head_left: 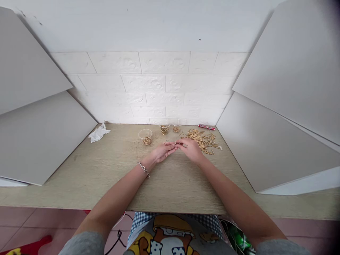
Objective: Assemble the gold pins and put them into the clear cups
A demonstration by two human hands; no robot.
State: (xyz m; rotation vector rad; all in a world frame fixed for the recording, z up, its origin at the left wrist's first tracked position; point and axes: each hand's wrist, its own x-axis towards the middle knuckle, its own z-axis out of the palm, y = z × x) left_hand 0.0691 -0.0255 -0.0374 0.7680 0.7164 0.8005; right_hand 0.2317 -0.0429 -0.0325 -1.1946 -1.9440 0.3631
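Note:
My left hand [164, 151] is palm up over the table, its thumb and fingertips closed on a small gold-coloured metal piece [175, 143]. My right hand [191, 150] comes from the other side, with its thumb and fingers pinched at the same piece. The fingertips meet, and the piece is too small to tell its exact kind. Just behind and beside my right hand, many thin gold-coloured rods [203, 138] lie in a loose pile. Three clear plastic cups, a near one [145, 136], a middle one [164, 127] and a right one [176, 126], hold small gold-coloured parts.
A crumpled white tissue [99, 133] lies at the table's back left. A red tube-like packet or pen [206, 127] rests near the back right corner. White brick-patterned wall [164, 83] rises behind the wooden table [175, 187]; pale panels [50, 138] stand on both sides.

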